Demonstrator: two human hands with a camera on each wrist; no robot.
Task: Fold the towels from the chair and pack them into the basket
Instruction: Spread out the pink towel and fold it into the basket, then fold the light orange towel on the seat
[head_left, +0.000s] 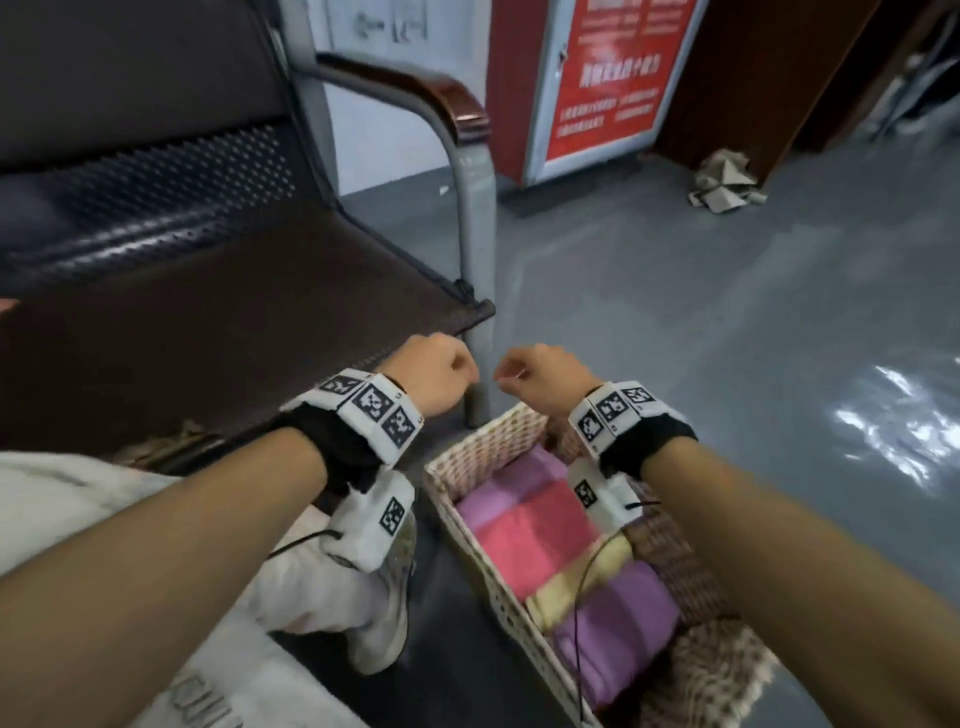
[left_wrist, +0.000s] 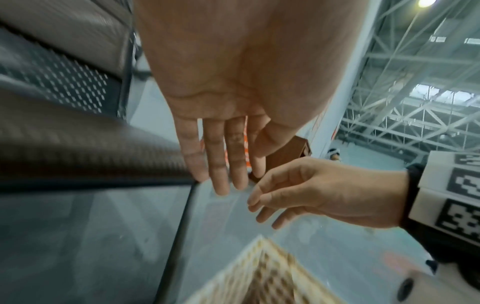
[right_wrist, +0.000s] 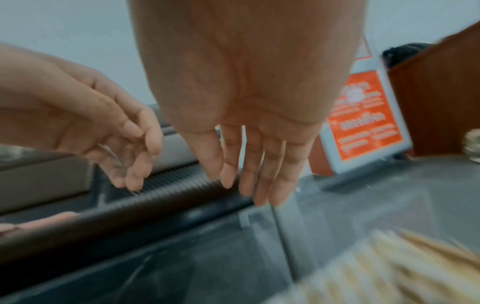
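Both hands (head_left: 485, 382) empty, fingers relaxed | basket (head_left: 470, 457) of towels (head_left: 530, 525) just below

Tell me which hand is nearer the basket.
Right. The right hand hangs just above the far end of the basket; the left hand is off to its left, over the chair seat's front corner.

chair (head_left: 208, 322): perforated metal | basket (head_left: 483, 447): woven wicker | floor (head_left: 675, 312): glossy
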